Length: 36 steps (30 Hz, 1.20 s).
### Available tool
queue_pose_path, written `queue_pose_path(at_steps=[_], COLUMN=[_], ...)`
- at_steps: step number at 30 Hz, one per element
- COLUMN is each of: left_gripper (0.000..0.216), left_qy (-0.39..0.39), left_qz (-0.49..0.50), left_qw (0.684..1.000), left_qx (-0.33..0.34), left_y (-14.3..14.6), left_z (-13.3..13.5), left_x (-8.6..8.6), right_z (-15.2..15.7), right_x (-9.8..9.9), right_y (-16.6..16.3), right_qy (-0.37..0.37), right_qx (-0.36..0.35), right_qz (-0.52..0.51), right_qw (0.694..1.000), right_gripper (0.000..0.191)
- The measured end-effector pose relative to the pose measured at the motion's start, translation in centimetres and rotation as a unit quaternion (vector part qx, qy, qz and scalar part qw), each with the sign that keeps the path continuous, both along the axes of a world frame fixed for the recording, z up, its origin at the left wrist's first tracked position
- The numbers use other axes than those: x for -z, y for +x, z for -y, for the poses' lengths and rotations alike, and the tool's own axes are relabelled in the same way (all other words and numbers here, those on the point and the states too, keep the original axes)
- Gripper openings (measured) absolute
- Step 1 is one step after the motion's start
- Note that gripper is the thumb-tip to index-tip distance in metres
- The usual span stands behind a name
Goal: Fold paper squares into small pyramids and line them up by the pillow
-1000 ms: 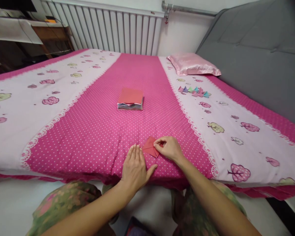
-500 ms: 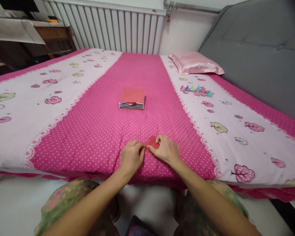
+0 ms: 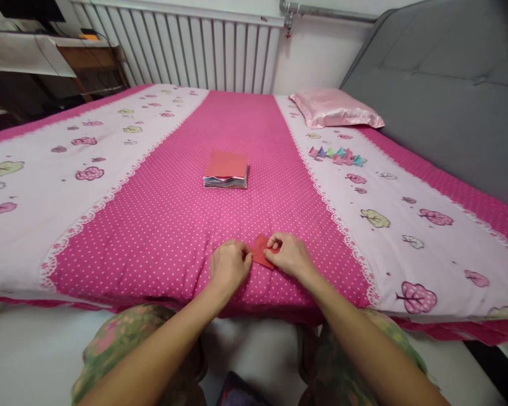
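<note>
A small folded red paper (image 3: 261, 252) lies on the pink dotted bedspread (image 3: 169, 225) near the bed's front edge. My left hand (image 3: 228, 266) is curled, its fingertips pinching the paper's left edge. My right hand (image 3: 290, 254) is also closed, its fingers pressing and pinching the paper's right side. Further back on the pink strip sits a stack of square coloured paper (image 3: 226, 169) with a red sheet on top. A row of several small folded paper pieces (image 3: 336, 155) in pink, blue and green lies on the white part at the right.
A pink satin pillow (image 3: 336, 108) lies at the far right by the grey padded headboard (image 3: 449, 84). A white radiator (image 3: 186, 48) runs along the far wall, with a wooden desk (image 3: 88, 62) at the far left. My knees in floral fabric (image 3: 122, 344) are below the bed's edge.
A second ago my left hand lay flat beside the paper; it has since curled and pinched the paper's left edge. The paper looks folded smaller. My right hand has stayed on it.
</note>
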<state>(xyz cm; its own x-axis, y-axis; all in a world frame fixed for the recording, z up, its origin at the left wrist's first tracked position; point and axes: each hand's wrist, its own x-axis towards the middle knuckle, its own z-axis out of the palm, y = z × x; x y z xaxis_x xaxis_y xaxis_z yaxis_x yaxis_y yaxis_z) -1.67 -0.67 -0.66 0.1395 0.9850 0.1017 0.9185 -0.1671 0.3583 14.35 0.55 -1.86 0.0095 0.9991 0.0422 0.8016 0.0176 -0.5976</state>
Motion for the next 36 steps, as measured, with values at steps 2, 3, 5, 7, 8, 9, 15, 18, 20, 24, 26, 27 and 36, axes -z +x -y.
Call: queue_pose_path(at_steps=[2, 3, 5, 7, 8, 9, 15, 18, 20, 24, 26, 27, 36], left_gripper=[0.016, 0.015, 0.015, 0.015, 0.015, 0.015, 0.016, 0.026, 0.036, 0.053, 0.056, 0.056, 0.047], left_qy=[-0.001, -0.002, -0.008, -0.012, -0.014, -0.014, 0.011, 0.036, 0.062, 0.077, 0.073, 0.071, 0.071], left_qz=[0.005, 0.006, 0.007, 0.008, 0.011, 0.015, 0.066, 0.089, 0.089, 0.073, 0.069, 0.070, 0.146], left_qw=[1.000, 1.000, 1.000, 1.000, 1.000, 1.000, 0.994, 0.985, 0.977, 0.965, 0.966, 0.967, 0.959], left_qx=[0.001, 0.000, 0.001, 0.005, 0.009, 0.014, 0.088, 0.144, 0.186, 0.240, 0.238, 0.234, 0.230], left_y=[0.0, -0.1, -0.2, -0.3, -0.4, -0.5, -1.7, -2.2, -2.3, -2.0, -1.9, -1.8, -1.5], left_z=[0.0, 0.0, 0.0, -0.1, -0.1, -0.2, -0.4, -0.4, -0.4, -0.5, -0.6, -0.7, -1.5], left_x=[0.1, 0.1, 0.1, 0.1, 0.0, 0.0, 0.1, 0.2, 0.3, 0.5, 0.7, 0.8, 1.1], right_z=[-0.3, -0.5, -0.8, -0.9, -0.9, -0.8, -0.1, -0.2, -0.3, -0.6, -0.5, -0.5, 0.1], right_x=[0.3, 0.5, 0.7, 0.5, 0.3, 0.1, -0.8, -0.5, -0.3, -0.3, -0.3, -0.3, 0.1], right_y=[0.4, 0.6, 1.2, 2.0, 2.4, 2.9, 4.3, 4.1, 4.0, 3.8, 3.8, 3.7, 2.0], right_qy=[-0.011, -0.017, -0.028, -0.034, -0.032, -0.031, 0.001, 0.024, 0.030, 0.034, 0.041, 0.046, 0.100], right_qx=[-0.009, -0.012, -0.018, -0.031, -0.042, -0.061, -0.200, -0.202, -0.202, -0.206, -0.210, -0.212, -0.145], right_qz=[-0.034, -0.048, -0.073, -0.102, -0.116, -0.125, -0.126, -0.121, -0.124, -0.118, -0.104, -0.097, -0.143], right_qw=[0.999, 0.999, 0.997, 0.994, 0.992, 0.990, 0.972, 0.972, 0.971, 0.971, 0.971, 0.971, 0.974], right_gripper=[0.007, 0.010, 0.017, 0.024, 0.028, 0.032, 0.054, 0.047, 0.036, 0.024, 0.026, 0.027, 0.020])
